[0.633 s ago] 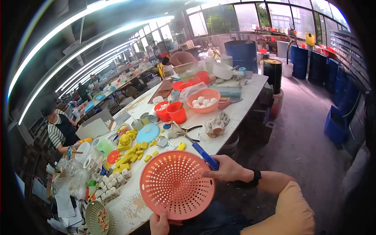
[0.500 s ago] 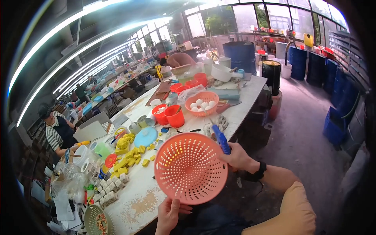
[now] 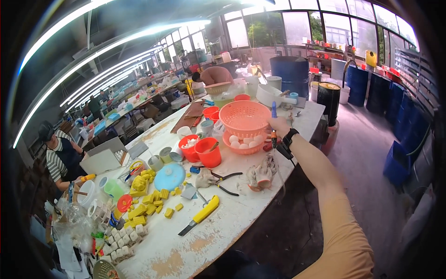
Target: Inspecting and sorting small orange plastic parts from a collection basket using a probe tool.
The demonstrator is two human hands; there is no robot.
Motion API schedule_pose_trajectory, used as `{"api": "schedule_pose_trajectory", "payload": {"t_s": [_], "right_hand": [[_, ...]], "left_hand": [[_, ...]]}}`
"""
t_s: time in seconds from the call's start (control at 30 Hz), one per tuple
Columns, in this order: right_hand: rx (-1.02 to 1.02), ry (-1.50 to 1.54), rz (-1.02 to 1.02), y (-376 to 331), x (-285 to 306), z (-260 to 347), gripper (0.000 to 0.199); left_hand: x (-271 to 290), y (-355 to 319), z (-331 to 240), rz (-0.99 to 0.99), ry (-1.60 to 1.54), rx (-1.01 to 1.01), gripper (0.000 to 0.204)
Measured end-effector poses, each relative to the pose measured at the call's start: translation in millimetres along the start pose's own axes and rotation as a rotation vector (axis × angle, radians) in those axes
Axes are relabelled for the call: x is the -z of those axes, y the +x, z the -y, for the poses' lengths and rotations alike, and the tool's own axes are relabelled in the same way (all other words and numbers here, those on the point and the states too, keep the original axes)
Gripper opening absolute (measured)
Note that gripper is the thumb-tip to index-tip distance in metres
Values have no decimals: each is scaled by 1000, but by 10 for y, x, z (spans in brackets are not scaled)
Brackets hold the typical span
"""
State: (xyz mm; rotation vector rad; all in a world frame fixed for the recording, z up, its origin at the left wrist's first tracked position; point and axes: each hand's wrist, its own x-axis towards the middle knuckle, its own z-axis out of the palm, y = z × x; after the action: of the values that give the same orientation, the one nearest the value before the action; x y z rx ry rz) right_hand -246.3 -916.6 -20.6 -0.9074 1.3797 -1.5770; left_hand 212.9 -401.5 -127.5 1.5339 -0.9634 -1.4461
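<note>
My right hand [image 3: 279,126] reaches out over the far right of the table, closed around a blue air gun [image 3: 274,110] with a thin hose below it. The fingers meet the right rim of a pink perforated colander [image 3: 244,116]. That colander is right above a second pink colander [image 3: 241,150], which holds several white balls [image 3: 246,140]; whether it rests on them is hard to tell. Below my wrist a pair of stained work gloves [image 3: 261,176] lies on the table. My left hand is out of view.
A yellow utility knife [image 3: 200,215] and black-handled pliers [image 3: 225,180] lie on the white table [image 3: 223,232]. Yellow blocks [image 3: 137,211], a blue lid [image 3: 169,176] and red buckets [image 3: 208,152] stand left. A co-worker [image 3: 65,153] works at far left. Blue drums [image 3: 357,86] line the right aisle.
The pink colander has moved from in front of me to the far side, above the colander of white balls. My left hand has let go and left the view. My right arm has stretched forward.
</note>
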Motion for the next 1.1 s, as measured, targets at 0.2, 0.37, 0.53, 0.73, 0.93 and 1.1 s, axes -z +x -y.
{"api": "schedule_pose_trajectory", "payload": {"t_s": [0.2, 0.37, 0.53, 0.73, 0.93, 1.1], "right_hand": [[-71, 6, 226, 324, -278, 120, 37], [-9, -268, 65, 459, 309, 83, 38], [-48, -486, 59, 548, 713, -333, 37], [172, -404, 64, 1049, 484, -594, 37], [22, -725, 140, 1332, 435, -1098, 61], [325, -1232, 8, 1531, 1133, -1102, 83]], "left_hand": [[52, -192, 49, -201, -113, -7, 52], [27, -51, 105, -197, -130, 38, 53], [48, -12, 94, -156, -94, 8, 50], [-24, -56, 2, -159, -95, -46, 45], [-158, -282, -740, -84, -135, -318, 68], [-106, -369, -1178, 156, -362, -754, 107]]}}
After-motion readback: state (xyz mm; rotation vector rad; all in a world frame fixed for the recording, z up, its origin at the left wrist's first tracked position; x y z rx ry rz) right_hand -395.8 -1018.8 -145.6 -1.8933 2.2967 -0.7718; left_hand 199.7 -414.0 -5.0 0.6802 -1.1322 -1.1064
